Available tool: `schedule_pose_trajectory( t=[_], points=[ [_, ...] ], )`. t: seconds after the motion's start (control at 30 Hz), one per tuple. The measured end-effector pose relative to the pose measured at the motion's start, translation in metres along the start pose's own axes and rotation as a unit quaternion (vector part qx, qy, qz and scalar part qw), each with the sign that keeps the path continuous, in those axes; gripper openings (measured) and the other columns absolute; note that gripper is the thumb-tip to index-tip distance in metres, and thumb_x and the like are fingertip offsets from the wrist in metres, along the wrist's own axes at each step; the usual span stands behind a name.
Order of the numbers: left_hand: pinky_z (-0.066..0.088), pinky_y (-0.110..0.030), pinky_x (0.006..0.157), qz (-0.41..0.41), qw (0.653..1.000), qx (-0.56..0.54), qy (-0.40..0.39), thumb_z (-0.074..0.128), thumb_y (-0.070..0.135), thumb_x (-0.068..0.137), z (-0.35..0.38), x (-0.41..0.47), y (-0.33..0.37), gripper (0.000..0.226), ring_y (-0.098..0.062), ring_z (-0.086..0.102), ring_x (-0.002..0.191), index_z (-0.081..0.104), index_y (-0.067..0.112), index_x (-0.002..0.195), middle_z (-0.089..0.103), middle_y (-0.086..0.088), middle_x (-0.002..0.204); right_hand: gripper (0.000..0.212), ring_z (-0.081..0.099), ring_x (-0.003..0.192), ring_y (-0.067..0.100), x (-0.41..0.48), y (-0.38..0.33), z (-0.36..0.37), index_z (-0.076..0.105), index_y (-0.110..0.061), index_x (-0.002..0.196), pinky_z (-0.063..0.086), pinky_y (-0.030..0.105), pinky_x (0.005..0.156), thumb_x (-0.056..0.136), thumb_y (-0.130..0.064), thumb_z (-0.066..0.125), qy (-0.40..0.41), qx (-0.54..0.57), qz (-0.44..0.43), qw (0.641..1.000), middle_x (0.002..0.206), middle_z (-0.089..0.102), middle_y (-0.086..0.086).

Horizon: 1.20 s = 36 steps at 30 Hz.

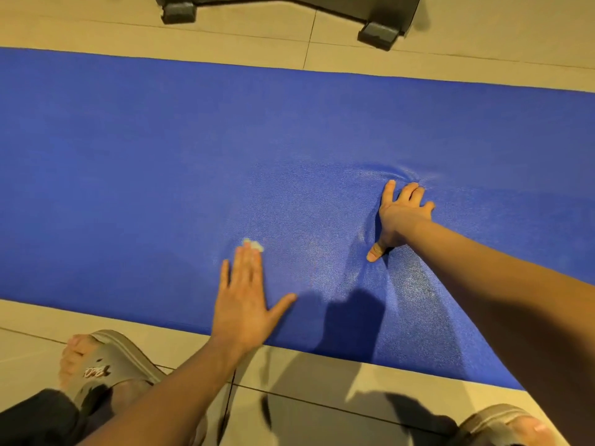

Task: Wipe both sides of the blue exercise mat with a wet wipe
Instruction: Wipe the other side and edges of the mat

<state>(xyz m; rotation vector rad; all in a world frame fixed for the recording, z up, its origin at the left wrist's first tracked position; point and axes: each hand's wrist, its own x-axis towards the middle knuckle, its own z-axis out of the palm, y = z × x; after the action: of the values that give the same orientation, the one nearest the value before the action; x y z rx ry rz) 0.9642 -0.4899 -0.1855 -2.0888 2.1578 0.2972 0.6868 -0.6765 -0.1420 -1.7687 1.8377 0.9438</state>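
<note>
Blue textured foam exercise mat is seen laid flat across a beige tiled floor, stretching from the left edge of the view to the right. The left hand is laid flat on the mat near its closer edge, fingers straight and together, thumb spread to the side. A small crumpled white wet wipe is pressed against the mat beneath the fingertips, with only a bit of it showing. The right hand is planted farther out on the mat, fingers splayed and pressing down, nothing grasped in it. The foam is puckered into creases around this hand. Two feet in grey-green slide sandals are set on the tiles just short of the mat. Black feet of a dark equipment base are seen on the floor beyond the far edge.
</note>
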Motion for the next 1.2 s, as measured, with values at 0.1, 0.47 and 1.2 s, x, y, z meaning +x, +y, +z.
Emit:
schedule_pose_trajectory(
  t=[0.1,0.47,1.2],
  points=[
    [0.013,-0.050,0.126,-0.109,0.993,-0.048,0.013,0.020,0.086,0.090,0.001,-0.004,-0.009,0.108,-0.024,-0.002,0.157,0.001,0.008,0.162,0.000,-0.010,0.170,0.179,-0.005,0.147,0.056,0.000,0.000,0.000,-0.029,-0.005,0.151,0.023,0.069,0.113,0.034,-0.076,0.087,0.001,-0.004,0.000,1.000,0.158,-0.012,0.037],
    [-0.001,-0.049,0.127,0.075,0.988,-0.118,-0.071,0.030,0.090,0.082,-0.001,-0.014,0.137,0.122,-0.024,-0.024,0.154,-0.010,0.005,0.160,-0.017,-0.012,0.168,0.180,-0.007,0.148,0.055,0.001,0.000,0.001,-0.029,-0.006,0.151,0.020,0.068,0.114,0.032,-0.074,0.087,0.001,-0.002,0.003,1.000,0.159,-0.014,0.035],
    [-0.005,-0.045,0.127,-0.017,0.995,-0.087,-0.042,0.025,0.086,0.085,-0.001,-0.026,0.056,0.117,-0.024,-0.018,0.155,-0.013,0.004,0.159,-0.019,-0.012,0.168,0.097,0.019,0.148,0.038,-0.096,-0.019,0.085,0.015,-0.009,0.155,0.031,0.054,0.114,0.086,-0.053,0.067,0.063,0.094,-0.001,0.994,0.159,0.014,0.022]
  ],
)
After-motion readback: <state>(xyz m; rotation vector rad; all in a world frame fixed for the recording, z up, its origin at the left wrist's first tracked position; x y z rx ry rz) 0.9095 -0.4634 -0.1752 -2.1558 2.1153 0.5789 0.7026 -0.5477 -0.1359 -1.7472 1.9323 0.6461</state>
